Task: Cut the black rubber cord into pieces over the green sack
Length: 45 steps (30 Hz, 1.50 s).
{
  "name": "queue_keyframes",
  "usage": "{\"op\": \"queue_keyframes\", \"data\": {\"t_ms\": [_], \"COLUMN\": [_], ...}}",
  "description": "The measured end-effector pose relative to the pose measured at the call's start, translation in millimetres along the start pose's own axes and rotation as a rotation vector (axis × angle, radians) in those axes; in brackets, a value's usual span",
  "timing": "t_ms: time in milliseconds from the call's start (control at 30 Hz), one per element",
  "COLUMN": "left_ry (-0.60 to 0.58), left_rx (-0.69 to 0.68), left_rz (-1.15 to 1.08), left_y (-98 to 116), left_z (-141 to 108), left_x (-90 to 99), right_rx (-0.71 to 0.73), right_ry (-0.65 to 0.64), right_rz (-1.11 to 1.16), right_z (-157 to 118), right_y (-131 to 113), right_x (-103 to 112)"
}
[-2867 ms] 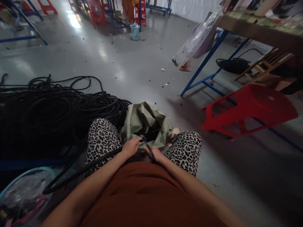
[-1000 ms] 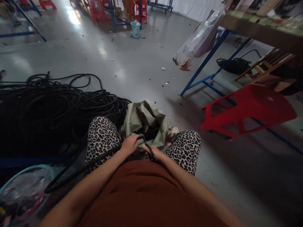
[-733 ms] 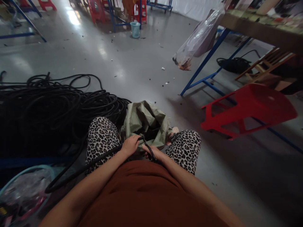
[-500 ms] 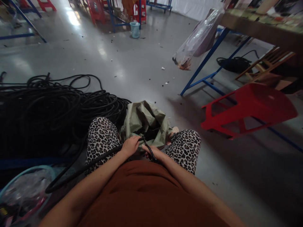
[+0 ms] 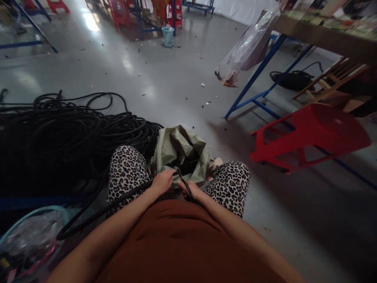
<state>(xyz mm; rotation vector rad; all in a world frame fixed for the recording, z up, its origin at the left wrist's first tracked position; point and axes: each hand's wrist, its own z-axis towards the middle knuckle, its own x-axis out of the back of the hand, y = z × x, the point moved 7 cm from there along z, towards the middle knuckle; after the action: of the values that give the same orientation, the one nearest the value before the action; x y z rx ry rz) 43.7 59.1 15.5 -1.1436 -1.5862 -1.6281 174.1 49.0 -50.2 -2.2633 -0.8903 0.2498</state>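
My left hand (image 5: 163,182) is closed around a black rubber hose (image 5: 128,194), close to its end. The hose runs back over my left thigh and loops down beside my left arm. In my right hand (image 5: 194,190) are black-handled cutters (image 5: 186,186), their jaws at the hose end just past my left fingers. Part of the handles is hidden by my palm. Below both hands, between my knees, an olive woven sack (image 5: 163,146) stands with its mouth open. Dark pieces (image 5: 188,166) lie inside it, too shadowed to make out.
A large heap of black hose (image 5: 97,125) lies at my left. Near it stands a light-blue basin (image 5: 60,212) with plastic bags. To my right are a tilted red stool (image 5: 318,133) and a blue-legged table (image 5: 324,33). A small blue basket (image 5: 168,37) is farther off.
Hardly anything differs. My right hand and the cutters have shifted very slightly at the hose end; my left hand keeps its place on the hose.
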Motion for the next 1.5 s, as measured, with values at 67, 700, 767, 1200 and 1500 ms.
{"op": "queue_keyframes", "data": {"t_ms": [67,700,767,1200,1500], "left_ry": [0.003,-0.024,-0.017,-0.044,-0.034], "left_rx": [0.007,0.094,0.093,0.115,0.115], "left_rz": [-0.001,0.223,0.216,0.172,0.17], "left_y": [-0.7,5.7,4.5,1.0,-1.2], "left_z": [0.7,0.6,0.2,1.3,0.2], "left_x": [0.1,10.5,10.3,10.2,10.0], "right_rx": [0.024,0.192,0.199,0.144,0.092], "right_ry": [0.017,0.085,0.1,0.171,0.168], "right_rz": [-0.029,-0.245,-0.252,-0.365,-0.31], "right_z": [-1.0,-9.6,-10.5,-5.2,-1.5], "right_y": [-1.7,-19.6,-20.2,-11.7,-3.7], "right_x": [1.2,9.7,10.4,10.8,12.5]}}
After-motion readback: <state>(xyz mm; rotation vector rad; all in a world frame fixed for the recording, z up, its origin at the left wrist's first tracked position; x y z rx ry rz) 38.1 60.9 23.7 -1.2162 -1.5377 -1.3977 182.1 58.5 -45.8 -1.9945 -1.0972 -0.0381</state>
